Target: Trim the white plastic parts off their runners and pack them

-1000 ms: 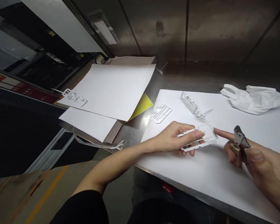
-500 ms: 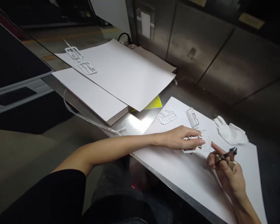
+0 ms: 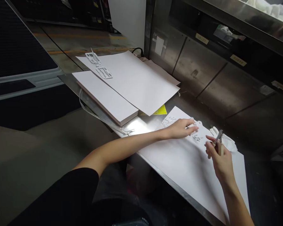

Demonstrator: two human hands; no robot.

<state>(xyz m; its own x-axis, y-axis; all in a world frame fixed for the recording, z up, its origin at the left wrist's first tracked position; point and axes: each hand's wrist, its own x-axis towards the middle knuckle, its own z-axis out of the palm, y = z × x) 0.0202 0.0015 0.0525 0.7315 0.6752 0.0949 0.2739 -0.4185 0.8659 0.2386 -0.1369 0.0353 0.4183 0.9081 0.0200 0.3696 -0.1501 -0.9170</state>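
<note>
My left hand (image 3: 182, 128) is closed on a white plastic frame (image 3: 190, 125), low over the far side of a white sheet (image 3: 179, 166). Its fingers hide part of the frame. Just beyond and below the fingertips lies a small white plastic piece (image 3: 197, 137). Several flat, cut-out white plastic parts (image 3: 169, 121) rest left of this hand, partly behind the wrist. In my right hand (image 3: 218, 157) is a pair of nippers (image 3: 219, 137) with pale handles, jaws pointing up and away. The nippers are raised above the sheet, apart from the plastic parts.
A white glove (image 3: 229, 143) lies behind the nippers. To the left, white sheets (image 3: 132, 81) are stacked, with another white plastic frame (image 3: 104, 72) on top and a yellow sheet (image 3: 160, 110) beneath. Metal panels (image 3: 188, 69) close off the back of the metal table.
My left hand has moved away from me, toward the parts at the back of the sheet, with the frame. My right hand has moved up with the nippers. The view has shifted.
</note>
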